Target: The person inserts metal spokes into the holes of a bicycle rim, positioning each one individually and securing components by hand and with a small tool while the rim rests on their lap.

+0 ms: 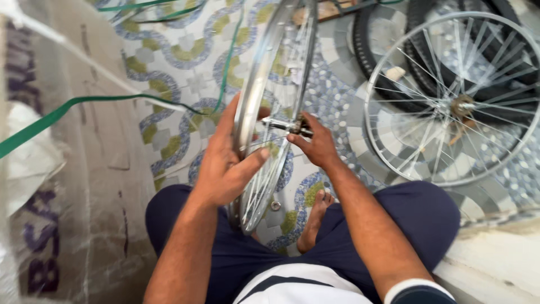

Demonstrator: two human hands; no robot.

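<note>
Presently, left hand [225, 163] grips upright wheel rim [253, 95], fingers closed; right hand [318, 143] fingers pinch its axle [287, 126].

You sit over a patterned mosaic floor [185, 73] in daylight; a printed plastic sack [67, 186] lies left, and a pale stone step [495, 259] right.
</note>
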